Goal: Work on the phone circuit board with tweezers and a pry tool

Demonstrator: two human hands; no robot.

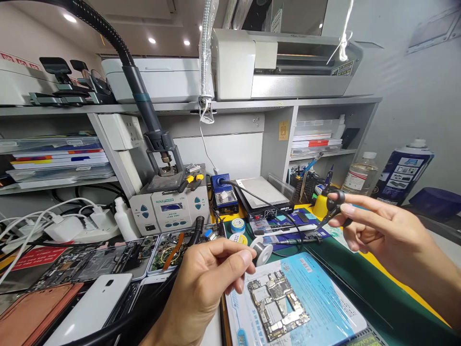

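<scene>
My left hand (pixel 212 276) is raised with thumb and forefinger pinched together; whatever lies between the fingertips is too small or hidden to make out. Just behind those fingertips stands a small spool (pixel 265 253) of grey wire. In my right hand (pixel 387 233), held up at the right, is a pair of small black-handled scissors (pixel 334 207), with the blades pointing down and left. Between and below both hands, a phone circuit board (pixel 283 286) rests on a blue and white plastic-wrapped packet (pixel 324 302).
A hot air station (pixel 173 209) stands behind, with yellow-handled pliers (pixel 190 182) on top. A black hose (pixel 158 293) crosses at left beside a white phone back (pixel 90 310). A heating plate (pixel 264 194), round tins (pixel 237 226) and a spray can (pixel 401 168) stand farther back.
</scene>
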